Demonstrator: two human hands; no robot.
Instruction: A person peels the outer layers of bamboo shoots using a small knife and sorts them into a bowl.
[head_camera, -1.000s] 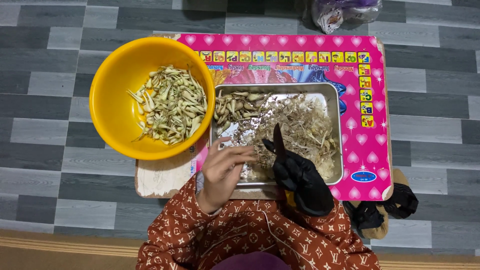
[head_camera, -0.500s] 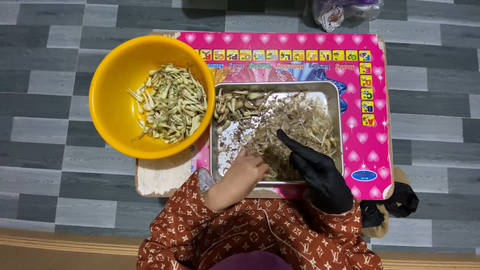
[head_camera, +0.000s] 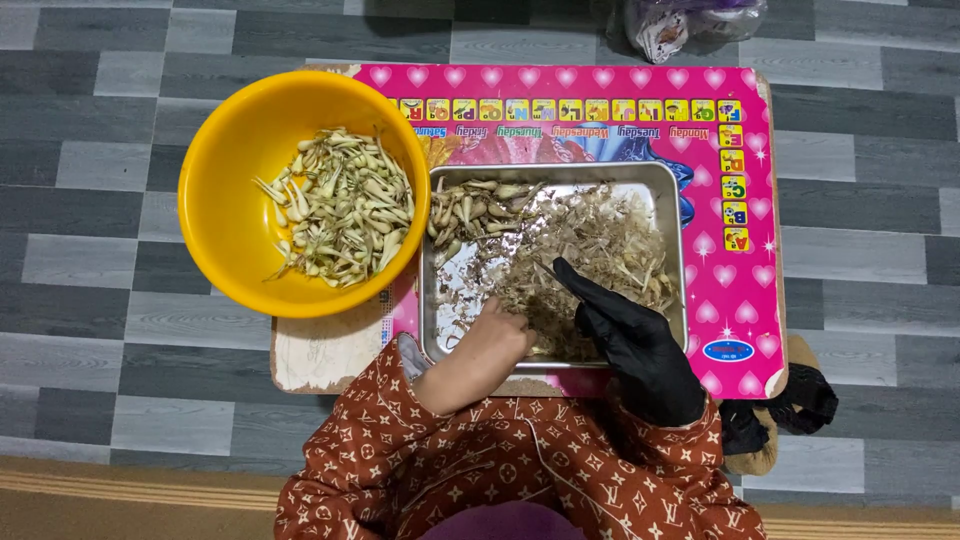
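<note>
**Both hands now deep in the tray of peelings**

Since the earlier frame the bare left hand (head_camera: 497, 340) has slid further into the metal tray (head_camera: 672, 190), and the gloved right hand (head_camera: 625, 330) has drawn slightly back toward the near rim. That left hand lies curled, knuckles up, with its fingertips buried in the pile of dry husks (head_camera: 590, 250); whether it grips anything cannot be told. Just beside it, the right hand in its black glove rests on the same pile, forefinger stretched out and pointing up-left, the other fingers bent under, holding nothing that shows. A cluster of unpeeled bulbs (head_camera: 470, 205) sits in the tray's far left corner, apart from both hands. Left of the tray, touching its edge, stands a yellow bowl (head_camera: 215, 200) holding a heap of pale peeled bulbs (head_camera: 345, 205). Tray and bowl rest on a low pink desk (head_camera: 745, 290) over a grey plank floor (head_camera: 90, 300). Patterned brown sleeves (head_camera: 500, 460) fill the bottom of the view.
</note>
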